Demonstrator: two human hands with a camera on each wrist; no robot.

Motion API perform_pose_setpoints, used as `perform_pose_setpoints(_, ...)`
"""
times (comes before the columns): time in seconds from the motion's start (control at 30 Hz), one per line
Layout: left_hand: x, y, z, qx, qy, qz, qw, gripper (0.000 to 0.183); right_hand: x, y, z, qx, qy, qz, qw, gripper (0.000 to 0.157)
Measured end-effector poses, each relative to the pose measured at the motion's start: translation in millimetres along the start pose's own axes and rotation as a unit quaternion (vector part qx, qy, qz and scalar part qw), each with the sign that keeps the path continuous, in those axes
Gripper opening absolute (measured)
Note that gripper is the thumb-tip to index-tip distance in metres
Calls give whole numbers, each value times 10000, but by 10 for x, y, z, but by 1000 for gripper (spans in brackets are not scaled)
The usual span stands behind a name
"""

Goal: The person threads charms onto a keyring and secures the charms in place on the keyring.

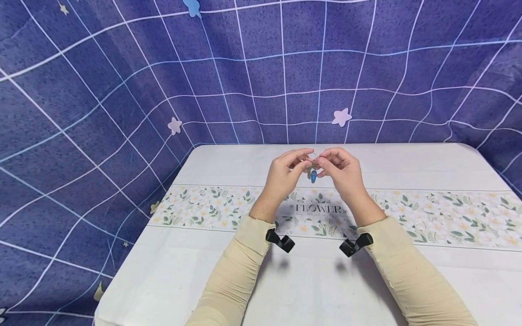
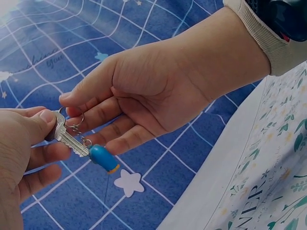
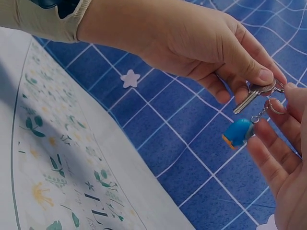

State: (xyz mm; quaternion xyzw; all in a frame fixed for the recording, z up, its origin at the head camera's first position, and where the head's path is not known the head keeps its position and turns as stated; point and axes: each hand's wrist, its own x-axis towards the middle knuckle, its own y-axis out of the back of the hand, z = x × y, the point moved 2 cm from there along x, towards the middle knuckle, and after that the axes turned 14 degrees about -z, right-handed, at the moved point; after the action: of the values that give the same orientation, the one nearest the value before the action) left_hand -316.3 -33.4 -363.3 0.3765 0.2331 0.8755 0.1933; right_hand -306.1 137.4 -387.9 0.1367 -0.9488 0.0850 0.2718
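Observation:
Both hands meet above the table, around a silver key [image 2: 73, 140] and a keychain with a small blue figure [image 2: 101, 157] that has an orange edge. My right hand [image 1: 345, 174] pinches the key's head between thumb and fingers, its blade [image 3: 246, 101] pointing out. Between thumb and index finger, my left hand [image 1: 282, 175] pinches the metal split ring [image 2: 81, 119]. From a short chain the blue charm [image 3: 238, 132] hangs beside the left fingertips. In the left wrist view, part of the ring is hidden behind the fingers.
A white table [image 1: 171, 271] lies beneath, crossed by a floral strip [image 1: 232, 208] printed FLOWER. Behind and to the left hangs a blue grid-patterned curtain [image 1: 265, 72] with stars. Black camera mounts [image 1: 281, 241] sit on both beige-sleeved wrists.

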Motion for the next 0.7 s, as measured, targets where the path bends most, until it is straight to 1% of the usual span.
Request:
perform_pose_setpoints(0.27,1,36,-6,-69,-88,57,9999,26,5,8,-11,91,99,-106,9999,4)
perform_pose_setpoints(0.37,-1,50,-2,-125,-77,58,9999,26,3,26,0,44,72,-177,9998,6)
perform_pose_setpoints(0.53,-9,68,3,-161,-4,60,9999,27,-19,54,52,-113,-127,-546,9984,20)
perform_pose_setpoints(0.7,-12,81,6,-166,7,60,9998,28,-53,71,139,-149,-266,-944,9951,28)
